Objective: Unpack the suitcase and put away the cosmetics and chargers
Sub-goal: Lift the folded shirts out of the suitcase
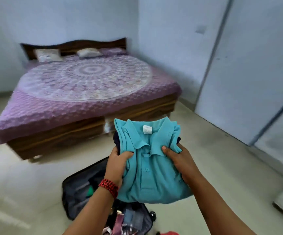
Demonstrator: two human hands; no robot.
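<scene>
A folded teal polo shirt (pixel 151 160) lies on top of a small stack of dark clothes, held up in the air over the suitcase. My left hand (pixel 118 162) grips the stack's left edge, thumb on top. My right hand (pixel 179 160) grips the right side, thumb pressed by the collar. Below them, an open dark suitcase (pixel 76 195) lies on the floor. Its nearer half holds several small items (pixel 128 221), partly hidden behind my arms and too blurred to name.
A wooden bed (pixel 86 92) with a purple patterned cover and pillows fills the middle of the room. Pale wardrobe doors (pixel 249 82) line the right wall. Light floor tiles (pixel 222 175) spread between the bed and the wardrobe. Something red (pixel 169 233) shows at the bottom edge.
</scene>
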